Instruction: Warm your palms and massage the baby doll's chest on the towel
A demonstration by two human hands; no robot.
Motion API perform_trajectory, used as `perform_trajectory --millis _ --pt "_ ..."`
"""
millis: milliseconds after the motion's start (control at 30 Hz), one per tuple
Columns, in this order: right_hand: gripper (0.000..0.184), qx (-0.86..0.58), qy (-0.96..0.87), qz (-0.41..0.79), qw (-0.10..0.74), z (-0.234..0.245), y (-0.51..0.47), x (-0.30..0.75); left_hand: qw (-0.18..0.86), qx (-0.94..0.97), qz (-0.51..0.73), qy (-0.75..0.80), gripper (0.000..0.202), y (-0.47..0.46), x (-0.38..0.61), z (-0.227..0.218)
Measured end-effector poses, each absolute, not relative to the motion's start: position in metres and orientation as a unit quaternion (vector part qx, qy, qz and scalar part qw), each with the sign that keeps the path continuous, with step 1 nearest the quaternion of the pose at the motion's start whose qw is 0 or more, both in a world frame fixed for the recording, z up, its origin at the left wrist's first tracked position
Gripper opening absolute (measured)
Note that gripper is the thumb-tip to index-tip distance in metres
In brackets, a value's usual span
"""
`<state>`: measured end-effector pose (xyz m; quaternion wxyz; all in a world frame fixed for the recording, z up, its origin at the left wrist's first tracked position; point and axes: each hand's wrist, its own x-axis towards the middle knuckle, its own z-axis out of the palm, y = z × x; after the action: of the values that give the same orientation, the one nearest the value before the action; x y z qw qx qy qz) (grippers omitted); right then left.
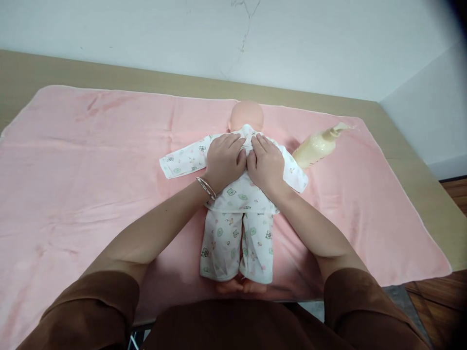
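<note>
A baby doll lies stretched out on a pink blanket, head away from me and feet towards me, with no face showing. It wears a white patterned top and matching trousers; its sleeves spread to both sides. My left hand, with a bracelet at the wrist, rests flat on the left half of the upper body. Mirroring it on the right half is my right hand, also flat. Both hands are open, thumbs close together near the middle, fingers pointing towards the doll's head.
A pale yellow pump bottle lies tilted on the blanket, just beyond the doll's right-hand sleeve. Under the blanket is a wooden table, its back edge against a white wall with cracks. Wood-look flooring shows at the lower right.
</note>
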<state>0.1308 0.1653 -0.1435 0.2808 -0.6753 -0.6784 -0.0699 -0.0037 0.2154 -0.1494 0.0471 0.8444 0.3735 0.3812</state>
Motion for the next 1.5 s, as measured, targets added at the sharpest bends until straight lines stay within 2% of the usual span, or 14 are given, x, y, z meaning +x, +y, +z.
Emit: perform_trajectory --millis 167,433,1200,1500 --pt "0.046 -0.674 -0.669 -0.044 0.312 -0.144 0.165 0.133 0.083 0.824 0.4 0.392 0.032 0.217 -0.003 -0.151" --pt "0.049 -0.68 -0.668 0.006 0.302 -0.148 0.175 0.141 0.14 0.829 0.385 0.381 0.041 0.227 -0.002 -0.155" --pt "0.048 -0.683 -0.673 -0.012 0.283 -0.148 0.174 0.14 0.134 0.825 0.383 0.393 0.04 0.225 -0.001 -0.153" --pt "0.047 -0.678 -0.67 -0.019 0.302 -0.148 0.171 0.14 0.115 0.805 0.398 0.426 0.044 0.22 -0.001 -0.158"
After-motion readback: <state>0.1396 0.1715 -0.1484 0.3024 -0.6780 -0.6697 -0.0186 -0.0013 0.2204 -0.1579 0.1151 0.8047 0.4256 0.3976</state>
